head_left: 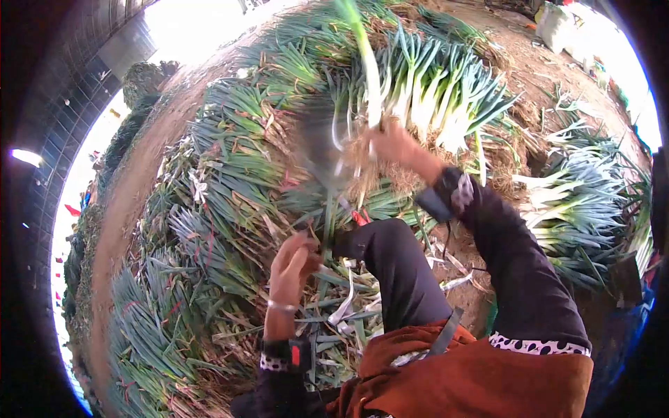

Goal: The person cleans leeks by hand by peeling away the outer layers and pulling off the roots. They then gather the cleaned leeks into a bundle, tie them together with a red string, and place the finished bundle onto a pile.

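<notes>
My right hand [398, 148] is closed around the root end of a long leek [373, 80], whose white shaft and green top point up and away from me. Beside and behind it stands a row of cleaned leeks [432, 97] with white shafts and dangling brown roots. Lower down, my left hand [289, 268] has its fingers curled by a green leaf strip [329, 217]; I cannot tell what they hold. A dark motion-smeared shape [322, 146] shows between the hands, left of the upright leek.
Bundles of leeks [223, 188] cover the ground on the left. Another pile of leeks [578, 202] lies to the right. Peeled leaf scraps [341, 306] are strewn by my knee [401, 258]. A bare dirt strip [129, 202] runs along the far left, with white sacks [556, 28] at the back right.
</notes>
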Action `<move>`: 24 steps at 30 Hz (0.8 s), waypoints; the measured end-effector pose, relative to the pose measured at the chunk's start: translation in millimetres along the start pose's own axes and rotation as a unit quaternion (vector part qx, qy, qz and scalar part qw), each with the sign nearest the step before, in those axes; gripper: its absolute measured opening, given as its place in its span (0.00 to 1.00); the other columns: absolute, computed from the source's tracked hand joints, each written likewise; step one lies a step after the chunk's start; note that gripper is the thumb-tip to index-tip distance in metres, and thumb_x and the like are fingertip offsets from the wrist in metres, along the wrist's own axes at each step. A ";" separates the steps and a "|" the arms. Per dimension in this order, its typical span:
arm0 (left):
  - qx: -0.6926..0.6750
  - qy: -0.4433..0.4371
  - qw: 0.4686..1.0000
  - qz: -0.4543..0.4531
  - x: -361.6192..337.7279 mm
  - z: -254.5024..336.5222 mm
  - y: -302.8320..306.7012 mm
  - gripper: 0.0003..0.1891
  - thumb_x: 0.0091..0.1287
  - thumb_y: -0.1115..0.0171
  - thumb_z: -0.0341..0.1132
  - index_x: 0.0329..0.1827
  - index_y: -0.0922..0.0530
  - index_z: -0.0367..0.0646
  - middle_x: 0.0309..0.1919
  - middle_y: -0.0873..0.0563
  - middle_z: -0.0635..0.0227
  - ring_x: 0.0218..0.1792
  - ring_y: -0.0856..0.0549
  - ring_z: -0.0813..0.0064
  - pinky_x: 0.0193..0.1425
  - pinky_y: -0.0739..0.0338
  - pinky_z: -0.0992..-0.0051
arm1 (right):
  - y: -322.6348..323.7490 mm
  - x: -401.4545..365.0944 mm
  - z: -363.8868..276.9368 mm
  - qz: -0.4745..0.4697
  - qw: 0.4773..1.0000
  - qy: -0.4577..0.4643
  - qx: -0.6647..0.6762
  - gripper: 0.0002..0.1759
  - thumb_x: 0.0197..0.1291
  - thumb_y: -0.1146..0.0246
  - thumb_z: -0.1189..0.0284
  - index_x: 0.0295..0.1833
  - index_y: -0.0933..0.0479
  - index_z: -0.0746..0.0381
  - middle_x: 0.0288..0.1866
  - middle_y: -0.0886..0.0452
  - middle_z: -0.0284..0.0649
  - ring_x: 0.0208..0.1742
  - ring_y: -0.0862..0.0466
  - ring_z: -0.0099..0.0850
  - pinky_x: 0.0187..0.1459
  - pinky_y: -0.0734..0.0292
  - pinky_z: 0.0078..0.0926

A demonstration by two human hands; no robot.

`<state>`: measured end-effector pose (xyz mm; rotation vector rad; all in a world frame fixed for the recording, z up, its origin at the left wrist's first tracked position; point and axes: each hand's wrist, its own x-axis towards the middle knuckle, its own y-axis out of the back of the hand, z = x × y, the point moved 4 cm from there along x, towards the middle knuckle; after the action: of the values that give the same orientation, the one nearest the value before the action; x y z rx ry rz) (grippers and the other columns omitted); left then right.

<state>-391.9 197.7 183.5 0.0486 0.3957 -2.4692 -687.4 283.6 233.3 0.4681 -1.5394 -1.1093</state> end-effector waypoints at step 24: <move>-0.147 0.140 0.944 0.260 -121.3 -124.5 216.7 0.14 0.67 0.48 0.33 0.52 0.28 0.36 0.33 0.19 0.68 0.29 0.21 0.80 0.34 0.25 0.80 | -233.0 102.9 -142.2 -0.237 0.890 -0.080 0.381 0.18 0.56 0.45 0.61 0.43 0.21 0.63 0.31 0.18 0.45 0.34 0.18 0.34 0.38 0.25 0.32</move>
<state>-173.1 141.1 22.0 0.3387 0.7624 -1.8633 -649.6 35.5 84.6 1.3756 -2.0549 -0.8634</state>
